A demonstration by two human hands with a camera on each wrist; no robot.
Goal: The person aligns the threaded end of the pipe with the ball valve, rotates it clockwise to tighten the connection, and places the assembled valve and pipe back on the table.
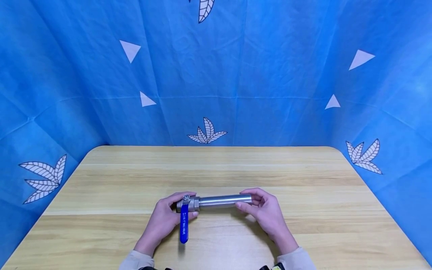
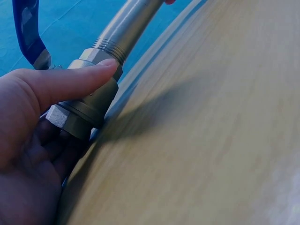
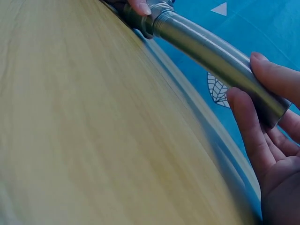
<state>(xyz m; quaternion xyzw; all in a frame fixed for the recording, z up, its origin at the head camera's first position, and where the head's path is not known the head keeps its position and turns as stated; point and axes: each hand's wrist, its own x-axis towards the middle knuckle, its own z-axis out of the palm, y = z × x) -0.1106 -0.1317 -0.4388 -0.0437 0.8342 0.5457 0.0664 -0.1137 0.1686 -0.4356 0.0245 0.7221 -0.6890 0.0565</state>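
Grip: our left hand point(image 1: 163, 221) holds the valve point(image 1: 192, 204); our right hand point(image 1: 268, 215) pinches the pipe point(image 1: 221, 201) by its free end | Place: over the table point(image 1: 303, 168) | Care: we should keep these 2 coaxial; spare the threads point(image 2: 111, 50)

Above the table point(image 1: 216, 172), a valve point(image 1: 193, 204) sits left of a pipe point(image 1: 219, 201).

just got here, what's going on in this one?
A person is holding a ball valve and a metal pipe over the wooden table. The left hand grips the valve body, and the right hand holds the pipe near its free end. The pipe's other end sits in the valve, with some threads showing at the joint. The blue lever points toward the person. Can't tell from this moment whether the pipe is being turned.
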